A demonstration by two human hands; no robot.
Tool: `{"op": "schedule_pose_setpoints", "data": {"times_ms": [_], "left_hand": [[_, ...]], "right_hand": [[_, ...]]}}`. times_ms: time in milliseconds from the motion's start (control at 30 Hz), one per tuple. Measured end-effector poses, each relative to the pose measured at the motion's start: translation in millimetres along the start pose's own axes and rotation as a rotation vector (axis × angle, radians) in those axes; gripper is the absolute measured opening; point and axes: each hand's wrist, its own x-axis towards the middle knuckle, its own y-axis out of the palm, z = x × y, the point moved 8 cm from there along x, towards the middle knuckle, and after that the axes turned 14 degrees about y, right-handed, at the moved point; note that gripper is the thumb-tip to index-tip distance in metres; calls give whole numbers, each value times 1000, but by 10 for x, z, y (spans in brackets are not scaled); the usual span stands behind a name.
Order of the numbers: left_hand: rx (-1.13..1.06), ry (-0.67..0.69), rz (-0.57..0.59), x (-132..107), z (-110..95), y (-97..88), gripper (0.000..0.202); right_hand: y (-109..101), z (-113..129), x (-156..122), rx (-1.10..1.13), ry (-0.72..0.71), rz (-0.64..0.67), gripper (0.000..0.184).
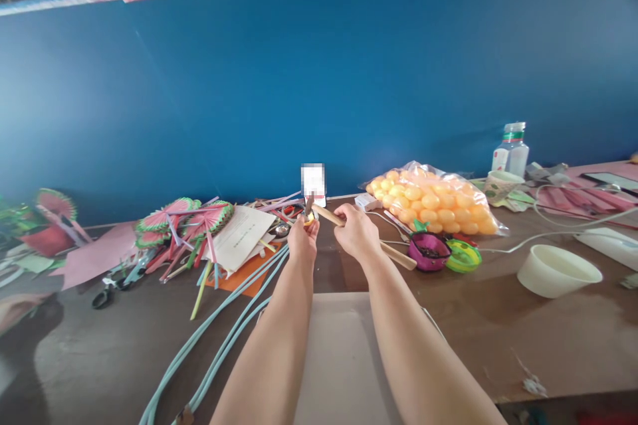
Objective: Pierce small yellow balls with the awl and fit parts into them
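Both my arms stretch forward over a brown table (498, 339). My right hand (356, 232) is closed round the wooden handle of a small hammer (399, 255), whose metal head points at my left hand. My left hand (302, 239) pinches a small yellow-orange piece (310, 217) between its fingertips, right under the hammer head. A pale board (343, 358) lies on the table beneath my forearms.
A clear bag of orange balls (433, 202) lies at the back right, near a purple cup (428, 251), a green ring (463, 255), a white bowl (558, 270) and a bottle (511, 149). Paper fans and straws (189, 226) crowd the left. Light blue tubes (224, 325) trail toward me.
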Motion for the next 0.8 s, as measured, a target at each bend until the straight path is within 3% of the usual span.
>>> {"op": "schedule_pose_setpoints", "data": {"times_ms": [333,567,800], "left_hand": [[-19,-36,-8,-65,-30,44,10],[10,-16,-11,-41,-13,18,12],[46,2,16,-9,-9,27,14]], "right_hand": [[-143,68,-35,74,-46,-114,31],[-56,61,-45,-29,-23,-12,29],[-133,71,-50,36,-29,-75,31]]}}
